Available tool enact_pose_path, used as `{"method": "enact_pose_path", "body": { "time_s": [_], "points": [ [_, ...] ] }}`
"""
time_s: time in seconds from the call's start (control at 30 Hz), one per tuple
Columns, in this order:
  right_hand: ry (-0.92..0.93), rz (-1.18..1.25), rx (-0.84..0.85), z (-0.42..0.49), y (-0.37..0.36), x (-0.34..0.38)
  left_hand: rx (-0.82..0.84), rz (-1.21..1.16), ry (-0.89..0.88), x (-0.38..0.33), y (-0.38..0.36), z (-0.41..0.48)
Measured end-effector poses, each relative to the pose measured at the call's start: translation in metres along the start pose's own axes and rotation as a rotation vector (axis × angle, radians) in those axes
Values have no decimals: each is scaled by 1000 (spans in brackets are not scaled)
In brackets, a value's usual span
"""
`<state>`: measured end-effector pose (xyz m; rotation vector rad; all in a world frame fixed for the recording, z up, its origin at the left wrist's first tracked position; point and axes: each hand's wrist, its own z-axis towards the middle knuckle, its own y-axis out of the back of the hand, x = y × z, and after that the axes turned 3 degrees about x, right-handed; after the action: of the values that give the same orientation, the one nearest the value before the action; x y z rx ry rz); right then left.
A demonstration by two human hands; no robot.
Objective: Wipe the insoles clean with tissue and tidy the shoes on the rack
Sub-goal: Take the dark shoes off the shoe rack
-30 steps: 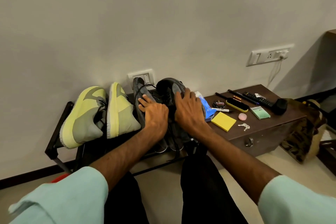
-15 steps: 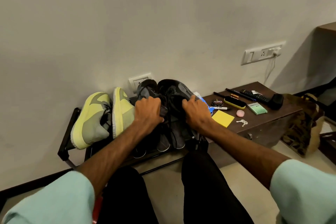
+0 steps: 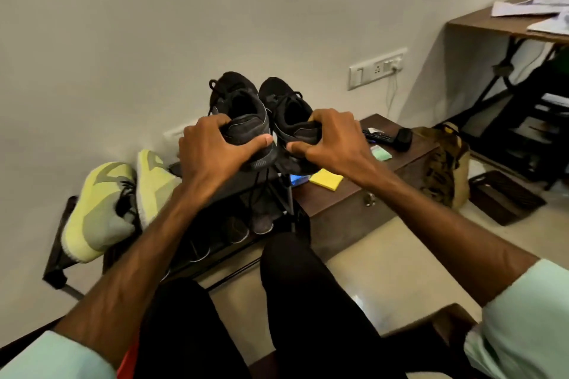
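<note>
Shoes (image 3: pixel 264 114), black and laced, gripped heel-first, one per hand.

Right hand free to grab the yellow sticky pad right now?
Probably not. The right hand is clamped on a black shoe, so it must set that down first. The sticky pad lies uncovered on the chest just below it.

- To your right, a brown wooden box (image 3: pixel 354 206) carries a yellow sticky pad (image 3: pixel 327 179), a remote (image 3: pixel 378 136) and a small green packet (image 3: pixel 381 153).
- A switch plate (image 3: pixel 377 68) sits on the wall.
- Papers (image 3: pixel 523 8) lie on the bench (image 3: pixel 492 24) at far right.
- A patterned bag (image 3: pixel 443 163) stands just beside the box.
</note>
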<state>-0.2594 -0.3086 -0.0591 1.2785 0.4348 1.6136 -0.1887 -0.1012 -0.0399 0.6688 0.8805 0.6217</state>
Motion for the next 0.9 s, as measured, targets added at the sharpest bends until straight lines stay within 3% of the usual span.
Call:
{"method": "enact_pose_path", "body": {
  "time_s": [0.2,0.33,0.43,0.53,0.67,0.77,0.9],
  "points": [
    [-160,-256,141,-43,70,-39,285,-172,-91,-53,-45,-15],
    [-300,-453,357,-75,111,-55,559,-201,-171,-82,-82,-30],
    [-420,-466,537,-91,119,-85,717,-157,-162,-99,-125,-47],
    [-521,-396,667,-107,92,-135,915,-133,-90,-98,-179,-69],
    [-676,-298,735,-134,11,-210,1226,-265,163,-68,-268,-107],
    [-789,-233,768,-159,-60,-263,1299,-158,288,-44,-338,-137],
    [-887,-134,753,-182,-132,-301,1314,41,265,-32,-394,-146]
  ]
}}
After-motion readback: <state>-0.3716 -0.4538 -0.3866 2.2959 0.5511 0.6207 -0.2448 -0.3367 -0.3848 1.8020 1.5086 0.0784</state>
